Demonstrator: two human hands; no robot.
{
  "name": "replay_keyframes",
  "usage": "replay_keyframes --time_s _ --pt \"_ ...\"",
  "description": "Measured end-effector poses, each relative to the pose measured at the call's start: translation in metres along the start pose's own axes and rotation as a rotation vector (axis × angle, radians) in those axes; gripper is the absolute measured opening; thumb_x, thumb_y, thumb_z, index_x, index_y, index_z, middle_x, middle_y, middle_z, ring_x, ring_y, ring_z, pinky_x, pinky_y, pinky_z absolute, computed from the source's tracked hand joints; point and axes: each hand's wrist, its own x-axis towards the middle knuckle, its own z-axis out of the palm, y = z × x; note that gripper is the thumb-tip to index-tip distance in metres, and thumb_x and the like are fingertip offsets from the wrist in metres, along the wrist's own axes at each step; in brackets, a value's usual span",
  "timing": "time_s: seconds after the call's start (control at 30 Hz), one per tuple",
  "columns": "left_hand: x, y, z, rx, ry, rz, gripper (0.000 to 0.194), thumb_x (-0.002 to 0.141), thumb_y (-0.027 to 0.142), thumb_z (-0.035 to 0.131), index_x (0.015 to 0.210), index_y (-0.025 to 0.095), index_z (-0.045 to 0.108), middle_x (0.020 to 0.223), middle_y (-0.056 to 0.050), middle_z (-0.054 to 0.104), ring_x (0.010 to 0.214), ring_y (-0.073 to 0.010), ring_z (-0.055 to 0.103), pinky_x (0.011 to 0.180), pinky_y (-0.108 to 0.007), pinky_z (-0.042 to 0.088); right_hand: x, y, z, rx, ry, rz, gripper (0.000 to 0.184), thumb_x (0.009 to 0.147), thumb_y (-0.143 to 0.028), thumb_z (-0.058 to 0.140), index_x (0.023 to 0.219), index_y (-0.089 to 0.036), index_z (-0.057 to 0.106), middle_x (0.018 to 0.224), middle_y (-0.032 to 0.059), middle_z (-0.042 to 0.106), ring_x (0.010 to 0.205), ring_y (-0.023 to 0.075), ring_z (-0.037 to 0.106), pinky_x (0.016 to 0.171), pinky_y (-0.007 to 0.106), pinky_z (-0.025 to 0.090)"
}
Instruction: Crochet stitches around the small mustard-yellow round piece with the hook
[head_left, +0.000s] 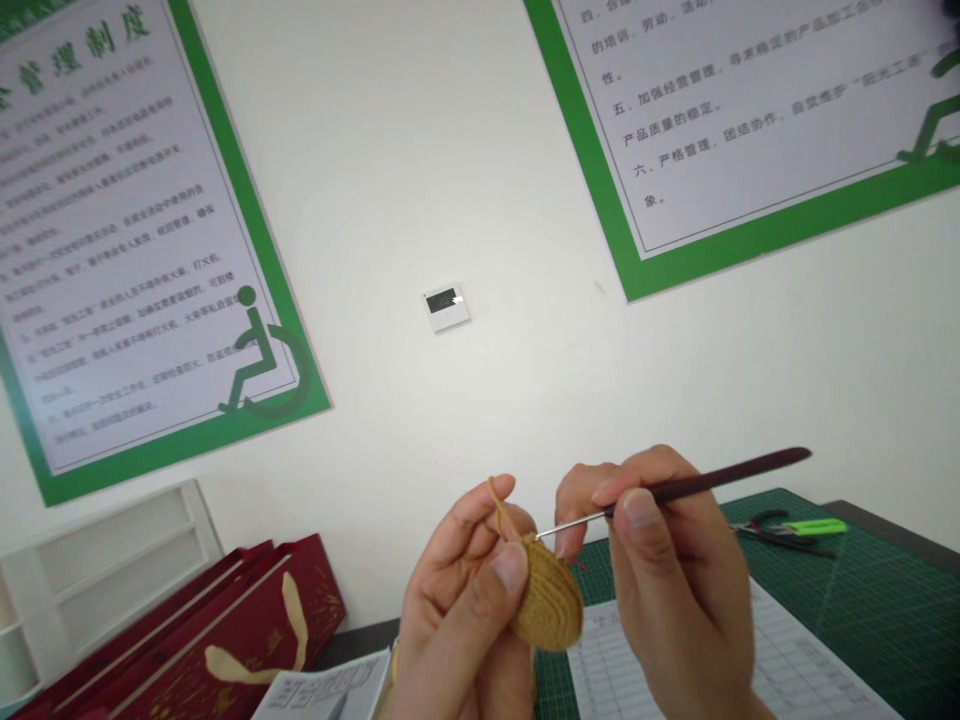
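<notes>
L hand (465,610) clamped on crochet piece (551,600), thumb on front, fingers behind. Piece ochre, rounded, tight spiral rows, held at lower centre of view. Yarn (501,508) led up over L fingers. R hand (667,570) gripping hook (697,485) pencil-style, dark handle angled toward 2 o'clock, thin metal shaft toward 9 o'clock, tip at piece's upper edge. Hands apart but close, hook tip alone bridging gap.

Around hands: green cutting mat (847,590) w/ grid at 3 o'clock, partly under R hand. On mat, snips (787,530) w/ green grip, approx. 2-3 o'clock. Ruled paper form (660,665) at 5 o'clock, on mat. Printed booklet (322,692) at 7 o'clock. Red gift bags (225,625) w/ gold print at 9 o'clock; white shelf unit (97,560) beyond. Small wall panel (446,307) w/ dark display at 12 o'clock. Green-bordered posters (135,220) w/ Chinese text at 10-11 and 1 o'clock, wheelchair symbol on each.
</notes>
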Motion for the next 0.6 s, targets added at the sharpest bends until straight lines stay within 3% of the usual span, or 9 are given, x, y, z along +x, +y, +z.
replay_keyframes --time_s 0.43,0.6 --pt "0.0025 -0.0016 -0.0002 -0.021 -0.053 -0.003 0.033 0.061 0.018 0.090 0.093 0.020 0.084 0.077 -0.003 0.072 0.094 -0.0272 0.076 0.071 -0.020 0.058 -0.0022 -0.0025 0.0011 -0.041 0.004 0.006 0.014 0.105 -0.028 0.045 0.098 -0.024 0.057 0.079 -0.0006 0.066 0.075 0.0137 0.067 0.070 0.030 0.050" --pt "0.0032 -0.0008 -0.0017 -0.007 -0.038 -0.020 0.033 0.061 0.017 0.090 0.094 0.021 0.083 0.080 -0.003 0.074 0.099 -0.0255 0.076 0.086 -0.023 0.058 -0.0021 -0.0024 0.0023 -0.056 0.007 -0.012 0.014 0.105 -0.027 0.045 0.098 -0.024 0.057 0.076 -0.0013 0.064 0.074 0.0132 0.067 0.069 0.029 0.049"
